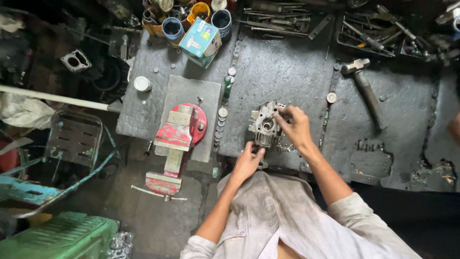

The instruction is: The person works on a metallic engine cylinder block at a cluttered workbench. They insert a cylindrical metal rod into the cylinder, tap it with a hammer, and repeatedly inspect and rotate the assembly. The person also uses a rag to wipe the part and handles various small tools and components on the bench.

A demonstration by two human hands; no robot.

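Note:
A grey metal engine part (263, 123), a finned cylinder head with a round bore, rests on the dark workbench (292, 76) near its front edge. My left hand (247, 162) grips its lower edge from below. My right hand (294, 125) lies on its upper right side, fingers curled over the top. Both forearms reach up from my pale shirt at the bottom of the view.
A red bench vise (176, 139) is bolted to a plate left of the part. A hammer (366, 89) lies to the right. Cans, a small box (201, 41) and trays of tools (378, 31) line the back. A metal chair (74, 139) stands at left.

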